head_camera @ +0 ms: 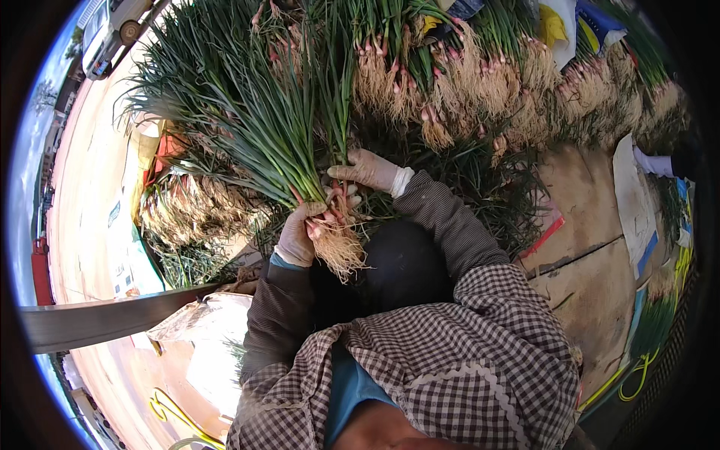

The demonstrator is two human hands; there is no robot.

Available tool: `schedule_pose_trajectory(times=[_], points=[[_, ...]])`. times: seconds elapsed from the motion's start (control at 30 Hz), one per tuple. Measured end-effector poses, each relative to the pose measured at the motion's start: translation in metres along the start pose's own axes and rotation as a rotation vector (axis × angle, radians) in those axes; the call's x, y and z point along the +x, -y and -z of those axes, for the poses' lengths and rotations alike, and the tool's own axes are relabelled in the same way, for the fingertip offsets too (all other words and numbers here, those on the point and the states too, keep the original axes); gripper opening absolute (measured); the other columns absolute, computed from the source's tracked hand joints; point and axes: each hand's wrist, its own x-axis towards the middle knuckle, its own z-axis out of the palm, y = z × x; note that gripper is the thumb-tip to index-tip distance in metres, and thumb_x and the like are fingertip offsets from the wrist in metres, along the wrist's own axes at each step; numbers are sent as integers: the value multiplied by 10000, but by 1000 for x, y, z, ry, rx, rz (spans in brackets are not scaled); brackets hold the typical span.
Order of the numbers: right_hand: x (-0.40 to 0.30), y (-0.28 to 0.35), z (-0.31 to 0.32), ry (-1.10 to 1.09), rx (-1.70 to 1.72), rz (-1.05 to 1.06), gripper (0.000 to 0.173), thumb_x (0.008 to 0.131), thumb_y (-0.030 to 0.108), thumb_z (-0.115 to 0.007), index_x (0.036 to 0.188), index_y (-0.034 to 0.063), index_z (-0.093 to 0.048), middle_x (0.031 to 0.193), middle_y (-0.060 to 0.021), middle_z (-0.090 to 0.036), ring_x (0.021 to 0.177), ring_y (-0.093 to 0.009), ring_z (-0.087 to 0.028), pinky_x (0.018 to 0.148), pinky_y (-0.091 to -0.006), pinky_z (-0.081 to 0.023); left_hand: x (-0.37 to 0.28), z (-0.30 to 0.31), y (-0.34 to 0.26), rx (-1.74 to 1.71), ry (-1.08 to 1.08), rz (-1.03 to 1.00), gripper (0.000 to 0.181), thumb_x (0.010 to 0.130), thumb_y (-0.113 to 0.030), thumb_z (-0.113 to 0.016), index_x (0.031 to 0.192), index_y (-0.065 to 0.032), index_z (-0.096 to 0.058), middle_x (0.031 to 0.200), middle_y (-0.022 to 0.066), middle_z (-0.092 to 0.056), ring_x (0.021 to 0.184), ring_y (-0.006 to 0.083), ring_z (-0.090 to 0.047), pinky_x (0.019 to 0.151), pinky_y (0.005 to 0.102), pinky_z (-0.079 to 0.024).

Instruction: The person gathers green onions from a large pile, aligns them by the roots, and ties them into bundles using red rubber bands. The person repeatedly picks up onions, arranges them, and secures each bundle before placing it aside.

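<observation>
My gloved left hand (298, 233) is closed around the base of a bunch of green garlic plants (292, 163), long leaves pointing up and away, pinkish bulbs and pale stringy roots hanging over my lap. My right hand (368, 171), in a pale stained glove, is at the right side of the bunch, with thumb and fingers around the reddish stem of a further plant (340, 112). The fingers of my left hand show partly behind the bulbs. Loose leaves lie under and beside both hands.
Rows of rooted bunches (484, 79) lie ahead and to the right, with another root pile (197, 208) at left. A metal bar (112, 323) crosses at lower left. Yellow straps (641, 371) lie at right. Another person's sleeve (655, 163) shows at far right.
</observation>
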Motion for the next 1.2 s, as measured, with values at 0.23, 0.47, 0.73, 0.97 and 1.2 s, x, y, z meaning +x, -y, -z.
schedule_pose_trajectory(times=[0.23,0.47,0.73,0.97,1.2], points=[[-29,21,-2,-8,-545,158,603,780,554,-479,512,15,-437,460,-99,-382,434,-188,-407,460,-320,-341,0,-24,-9,-9,-136,30,276,723,-48,-496,980,53,-515,837,158,-593,715,229,-588,692,314,-499],[-96,7,88,-115,-134,22,332,829,332,-547,744,14,-590,520,4,-492,399,-56,-424,421,-221,-391,-31,-59,-32,-121,-13,-156,343,634,27,-507,975,-5,-483,796,106,-542,743,258,-551,621,297,-492],[9,79,174,-784,-929,-339,574,773,520,-505,1014,3,-565,929,-155,-604,899,-271,-566,765,-356,-450,6,-61,-57,-13,99,-289,531,600,-27,-532,1119,23,-434,893,99,-529,620,156,-504,549,260,-451],[47,42,212,-681,-582,-41,277,790,296,-543,778,19,-557,599,-70,-544,481,-171,-500,472,-290,-418,58,-35,-31,-99,50,-33,324,696,-38,-488,1011,35,-504,1011,187,-554,900,276,-540,709,392,-507],[-29,15,60,-609,-449,282,219,743,236,-585,739,17,-578,529,-89,-558,412,-184,-513,385,-287,-399,58,-68,4,-161,122,94,306,703,-51,-512,998,31,-516,1008,173,-547,1013,321,-502,822,439,-450]])
